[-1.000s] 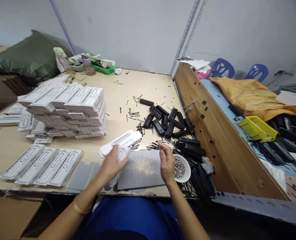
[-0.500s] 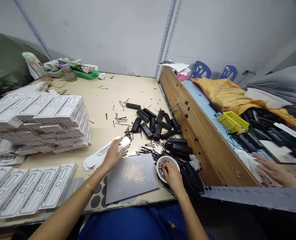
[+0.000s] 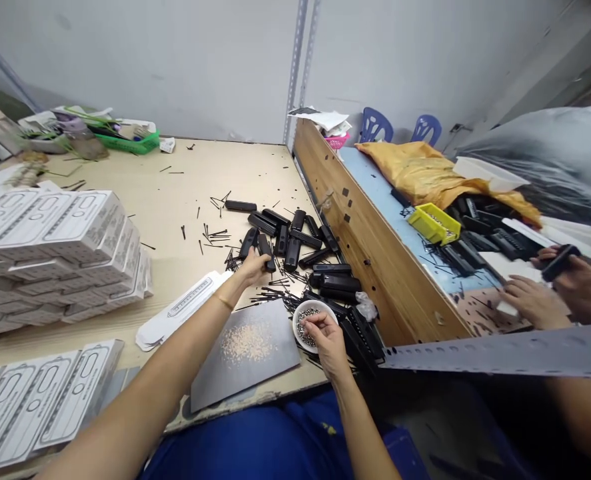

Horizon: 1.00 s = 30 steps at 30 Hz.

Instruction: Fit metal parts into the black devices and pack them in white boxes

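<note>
My left hand (image 3: 253, 267) reaches forward to the heap of black plastic cases (image 3: 295, 241) and closes its fingers on one black case (image 3: 264, 251) at the heap's near edge. My right hand (image 3: 325, 337) hovers over a small white bowl (image 3: 301, 315) of little metal balls, fingers pinched down into it; what they hold is too small to make out. A grey mat (image 3: 248, 348) with a worn pale patch lies between my arms. Thin black pins (image 3: 270, 293) are scattered around the cases.
Stacked white printed boxes (image 3: 50, 250) fill the left, flat cards (image 3: 35, 400) lie at the near left. A wooden divider (image 3: 375, 247) bounds the right side. Beyond it another person's hands (image 3: 550, 287) hold a black case beside a yellow tray (image 3: 432, 223).
My left hand left the white card stack and moved forward to the black cases. My right hand dipped into the bowl. The view swung right, showing the other person's hands.
</note>
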Tool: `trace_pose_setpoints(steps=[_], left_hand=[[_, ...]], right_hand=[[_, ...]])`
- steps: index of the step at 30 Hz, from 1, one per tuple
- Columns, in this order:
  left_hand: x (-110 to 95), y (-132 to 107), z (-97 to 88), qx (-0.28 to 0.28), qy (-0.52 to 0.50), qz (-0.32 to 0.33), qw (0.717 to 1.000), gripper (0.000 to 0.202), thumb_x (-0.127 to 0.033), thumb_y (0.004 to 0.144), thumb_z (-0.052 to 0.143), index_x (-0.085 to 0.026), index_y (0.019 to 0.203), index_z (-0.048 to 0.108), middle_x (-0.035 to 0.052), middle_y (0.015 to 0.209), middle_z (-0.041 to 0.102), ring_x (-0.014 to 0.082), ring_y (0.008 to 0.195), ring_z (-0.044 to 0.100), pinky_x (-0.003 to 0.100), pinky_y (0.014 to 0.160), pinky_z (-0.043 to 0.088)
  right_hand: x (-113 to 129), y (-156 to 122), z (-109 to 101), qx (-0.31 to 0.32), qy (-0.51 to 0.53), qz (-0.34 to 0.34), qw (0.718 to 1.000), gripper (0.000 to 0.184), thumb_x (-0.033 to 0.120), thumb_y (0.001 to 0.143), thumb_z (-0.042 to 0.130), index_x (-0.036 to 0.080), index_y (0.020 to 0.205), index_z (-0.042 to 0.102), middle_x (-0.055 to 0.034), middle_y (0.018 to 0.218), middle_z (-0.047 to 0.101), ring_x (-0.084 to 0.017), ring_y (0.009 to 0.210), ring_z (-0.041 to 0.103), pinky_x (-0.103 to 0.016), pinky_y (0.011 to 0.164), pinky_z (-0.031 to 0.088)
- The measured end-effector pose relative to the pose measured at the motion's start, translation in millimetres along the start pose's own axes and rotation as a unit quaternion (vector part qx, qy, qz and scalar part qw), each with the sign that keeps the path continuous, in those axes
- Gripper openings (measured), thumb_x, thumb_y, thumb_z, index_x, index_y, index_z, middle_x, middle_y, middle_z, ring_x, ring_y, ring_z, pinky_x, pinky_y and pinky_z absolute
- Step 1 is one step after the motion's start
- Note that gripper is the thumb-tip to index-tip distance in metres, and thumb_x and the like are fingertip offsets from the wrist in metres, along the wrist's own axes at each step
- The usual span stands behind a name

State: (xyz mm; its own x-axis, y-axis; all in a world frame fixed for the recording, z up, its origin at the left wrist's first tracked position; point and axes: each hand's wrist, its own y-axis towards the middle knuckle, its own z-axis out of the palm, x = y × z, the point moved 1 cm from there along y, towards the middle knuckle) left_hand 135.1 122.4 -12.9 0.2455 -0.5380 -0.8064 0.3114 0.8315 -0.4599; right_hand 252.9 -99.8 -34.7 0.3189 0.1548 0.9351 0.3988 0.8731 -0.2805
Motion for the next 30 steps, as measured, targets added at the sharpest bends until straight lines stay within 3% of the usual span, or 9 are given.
trace_pose_setpoints(steps=[3,5,9,13,19,26,28,30], left_hand=[[2,-49,-22.4,0.048,-0.056,-0.014,0.997,0.063,0.005,0.08,0.051,-0.014,0.137,0.033,0.016,0.113,0.061,0.0215,0.103,0.063,0.037,0.093,0.051],[7,-81,-30.7,0.052,-0.142,-0.034,0.988,0.048,0.002,0.082,0.053,-0.01,0.127,0.042,0.0178,0.112,0.061,0.0244,0.103,0.064,0.039,0.092,0.052],[16,-121,-33.5,-0.045,-0.29,-0.095,0.951,0.013,-0.01,0.091,0.051,-0.007,0.103,0.051,0.0201,0.11,0.062,0.0294,0.103,0.064,0.043,0.089,0.055],[21,-133,-31.1,-0.07,-0.329,-0.113,0.935,0.008,-0.01,0.093,0.048,-0.006,0.097,0.053,0.0173,0.104,0.064,0.0259,0.098,0.066,0.042,0.089,0.055],[25,-144,-29.5,-0.083,-0.318,-0.109,0.938,0.009,-0.01,0.093,0.046,-0.006,0.096,0.054,0.0166,0.101,0.065,0.0226,0.092,0.068,0.033,0.079,0.058],[28,-149,-26.7,-0.076,-0.292,-0.047,0.952,0.01,-0.009,0.093,0.048,-0.011,0.102,0.052,0.0148,0.108,0.064,0.019,0.096,0.067,0.031,0.085,0.054],[23,-154,-25.1,-0.075,-0.285,-0.045,0.954,0.012,-0.008,0.09,0.052,-0.012,0.102,0.05,0.0131,0.106,0.065,0.0182,0.095,0.067,0.032,0.088,0.053],[17,-159,-23.3,-0.035,-0.257,0.003,0.966,0.023,-0.013,0.086,0.06,-0.015,0.106,0.05,0.0117,0.111,0.064,0.0207,0.103,0.064,0.035,0.093,0.05]], right_hand=[[0,-1,17,0.009,0.039,0.001,0.999,0.031,0.038,0.069,0.074,0.016,0.084,0.058,-0.0038,0.086,0.067,-0.008,0.068,0.057,-0.021,0.068,0.047],[-1,-2,31,0.016,0.027,-0.012,0.999,0.03,0.038,0.071,0.073,0.015,0.083,0.058,-0.0044,0.085,0.068,-0.007,0.066,0.057,-0.022,0.068,0.047],[-3,-10,58,-0.006,-0.067,-0.068,0.995,0.027,0.04,0.079,0.064,0.015,0.086,0.06,-0.0042,0.084,0.066,-0.009,0.071,0.058,-0.024,0.071,0.047],[1,-18,76,-0.026,-0.184,-0.192,0.964,0.017,0.032,0.086,0.057,0.016,0.084,0.063,-0.0028,0.084,0.063,-0.01,0.083,0.058,-0.023,0.079,0.046],[8,-18,84,-0.035,-0.241,-0.319,0.916,0.01,0.018,0.087,0.053,0.016,0.082,0.061,-0.0013,0.083,0.062,-0.008,0.083,0.056,-0.02,0.078,0.045],[-1,-21,89,-0.058,-0.248,-0.368,0.894,0.009,0.013,0.086,0.054,0.016,0.083,0.061,-0.0005,0.08,0.062,-0.006,0.08,0.058,-0.018,0.075,0.047],[-2,-23,89,-0.056,-0.233,-0.365,0.899,0.01,0.014,0.087,0.053,0.016,0.086,0.063,-0.001,0.082,0.063,-0.006,0.082,0.059,-0.018,0.077,0.048],[0,-24,81,-0.046,-0.227,-0.33,0.915,0.011,0.017,0.087,0.054,0.017,0.089,0.064,-0.0015,0.087,0.065,-0.007,0.086,0.06,-0.019,0.081,0.048]])
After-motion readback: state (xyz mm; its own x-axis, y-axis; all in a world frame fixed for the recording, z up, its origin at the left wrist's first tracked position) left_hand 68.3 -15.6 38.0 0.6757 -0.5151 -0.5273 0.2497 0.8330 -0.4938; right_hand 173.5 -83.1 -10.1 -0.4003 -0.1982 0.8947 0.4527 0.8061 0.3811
